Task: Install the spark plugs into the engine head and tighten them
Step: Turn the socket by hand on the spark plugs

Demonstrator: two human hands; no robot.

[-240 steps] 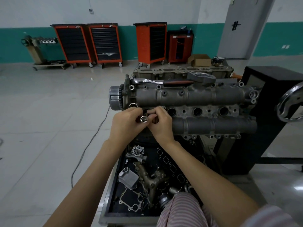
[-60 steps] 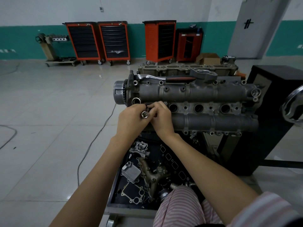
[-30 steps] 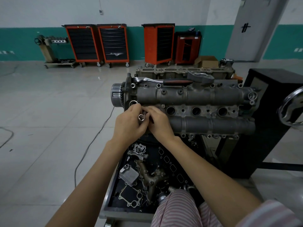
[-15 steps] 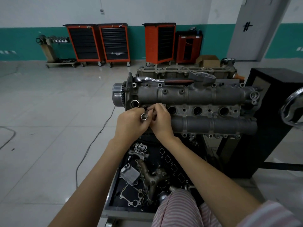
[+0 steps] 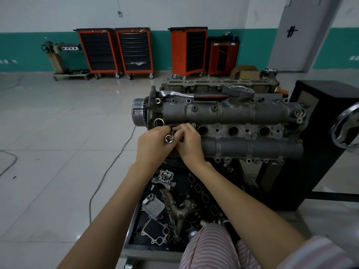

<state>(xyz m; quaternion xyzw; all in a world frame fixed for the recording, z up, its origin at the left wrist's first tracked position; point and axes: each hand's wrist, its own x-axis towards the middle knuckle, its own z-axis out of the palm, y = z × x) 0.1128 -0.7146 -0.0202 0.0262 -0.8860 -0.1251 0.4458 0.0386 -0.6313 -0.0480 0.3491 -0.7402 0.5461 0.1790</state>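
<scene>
The grey engine head (image 5: pixel 233 113) sits on a stand in front of me, with a row of round plug holes along its middle. Both hands meet at the leftmost hole. My left hand (image 5: pixel 153 144) grips a chrome socket (image 5: pixel 169 139) whose open end faces me. My right hand (image 5: pixel 189 142) pinches the socket's far end with curled fingers, right at the hole. No spark plug is visible; the fingers hide the hole. Three holes (image 5: pixel 233 131) to the right stand open. A ratchet wrench (image 5: pixel 194 95) with a red and black handle lies on top of the head.
A black tray (image 5: pixel 136 220) below the head holds a cooler, a manifold and gaskets. A black cabinet (image 5: pixel 320 133) and a chrome handwheel (image 5: pixel 347 129) stand at the right. Another engine block (image 5: pixel 213 84) lies behind. Orange tool carts (image 5: pixel 114 51) line the far wall. A cable (image 5: pixel 108 167) crosses the floor.
Both hands stay at the leftmost hole on the socket, with only small shifts of the fingers. The view has wobbled slightly.
</scene>
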